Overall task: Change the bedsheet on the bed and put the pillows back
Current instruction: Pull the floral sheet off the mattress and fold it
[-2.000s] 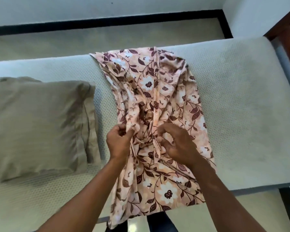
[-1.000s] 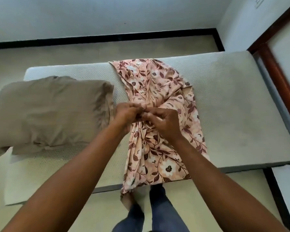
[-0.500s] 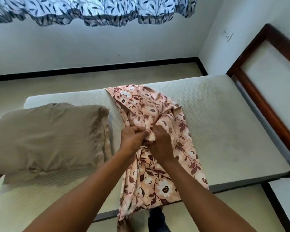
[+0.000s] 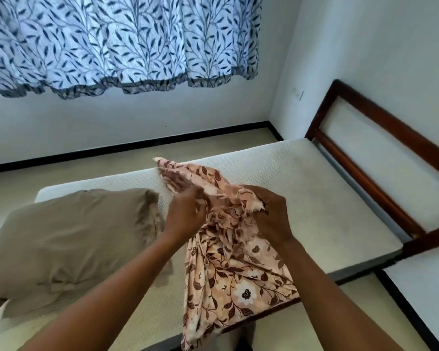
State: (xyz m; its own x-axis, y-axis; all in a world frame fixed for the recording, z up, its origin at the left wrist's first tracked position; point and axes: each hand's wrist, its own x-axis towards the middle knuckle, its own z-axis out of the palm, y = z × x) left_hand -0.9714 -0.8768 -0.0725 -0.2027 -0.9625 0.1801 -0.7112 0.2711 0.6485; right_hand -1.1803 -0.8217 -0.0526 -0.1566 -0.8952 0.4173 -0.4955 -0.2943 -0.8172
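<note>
Blur smears the left hand (image 4: 185,214) where its fingers meet the pink floral bedsheet (image 4: 233,269), so whether they pinch the cloth or lie flat on it cannot be told. The sheet's lower end runs past the bottom edge of the view. The right hand (image 4: 271,216), knuckles up, curls its fingers round a bunched, frayed edge. The sheet is held crumpled above the bare white mattress (image 4: 314,198), just beside the tan rectangular pillow (image 4: 69,239).

Blue leaf-patterned curtain (image 4: 112,41) above white wall (image 4: 137,117), beige floor (image 4: 61,173)
</note>
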